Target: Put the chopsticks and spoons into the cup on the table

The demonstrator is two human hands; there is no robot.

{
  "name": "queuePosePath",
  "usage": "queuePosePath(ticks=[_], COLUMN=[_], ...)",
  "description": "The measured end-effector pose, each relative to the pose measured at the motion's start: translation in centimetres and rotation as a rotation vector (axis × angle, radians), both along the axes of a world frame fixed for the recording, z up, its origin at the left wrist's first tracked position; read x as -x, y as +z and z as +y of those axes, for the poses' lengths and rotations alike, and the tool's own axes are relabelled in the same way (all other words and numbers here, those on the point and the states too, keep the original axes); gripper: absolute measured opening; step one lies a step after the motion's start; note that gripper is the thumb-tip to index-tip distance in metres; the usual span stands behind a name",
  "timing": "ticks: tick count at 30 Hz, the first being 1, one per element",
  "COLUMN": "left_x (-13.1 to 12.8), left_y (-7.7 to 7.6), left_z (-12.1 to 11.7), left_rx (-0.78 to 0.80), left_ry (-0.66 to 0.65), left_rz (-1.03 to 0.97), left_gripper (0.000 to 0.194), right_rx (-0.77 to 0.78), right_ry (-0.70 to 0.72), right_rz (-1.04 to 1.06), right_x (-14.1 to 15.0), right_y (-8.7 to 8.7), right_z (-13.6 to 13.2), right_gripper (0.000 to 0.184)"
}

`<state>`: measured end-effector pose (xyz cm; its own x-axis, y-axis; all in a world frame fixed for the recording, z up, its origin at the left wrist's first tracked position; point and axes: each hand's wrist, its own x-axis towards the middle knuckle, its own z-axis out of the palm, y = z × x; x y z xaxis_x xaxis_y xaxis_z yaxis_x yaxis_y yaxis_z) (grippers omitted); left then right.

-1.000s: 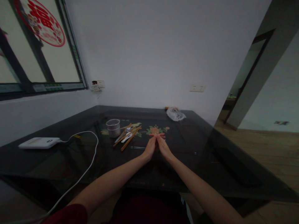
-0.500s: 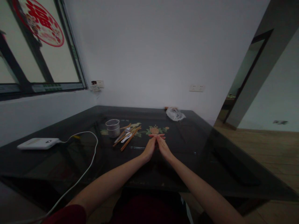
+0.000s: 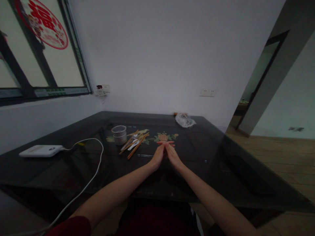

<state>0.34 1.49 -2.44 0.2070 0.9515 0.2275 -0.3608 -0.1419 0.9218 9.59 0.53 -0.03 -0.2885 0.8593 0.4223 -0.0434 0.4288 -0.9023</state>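
My left hand (image 3: 158, 156) and my right hand (image 3: 172, 156) meet at the fingers over the dark glossy table (image 3: 187, 183), by its printed flower. The fingers look stretched out and overlap at the tips, and neither hand holds a thing. Left of them lie several wooden chopsticks (image 3: 137, 148), a metal spoon (image 3: 135, 136) and a utensil with a white handle (image 3: 133, 145). Beside these stands a grey metal cup (image 3: 119, 135), upright; its inside is mostly hidden.
At the left a white power bank (image 3: 41, 151) has a white cable (image 3: 97, 167) running over the table's front edge. A crumpled clear plastic bag (image 3: 185, 121) lies near the wall. A dark flat object (image 3: 248, 175) rests at the right.
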Motion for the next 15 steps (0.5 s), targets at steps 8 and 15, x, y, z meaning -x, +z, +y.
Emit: queuePosePath(ticks=[8, 15], left_x=[-0.02, 0.05], left_y=[-0.12, 0.17], left_z=[-0.03, -0.25], left_rx=[0.001, 0.009], left_ry=[0.007, -0.023], left_rz=[0.004, -0.004], left_gripper=[0.047, 0.048], right_rx=[-0.021, -0.030], right_ry=[-0.023, -0.006], right_rz=[-0.026, -0.019], right_x=[0.00, 0.01], right_y=[-0.15, -0.23], right_z=[0.08, 0.15], right_gripper=[0.056, 0.056])
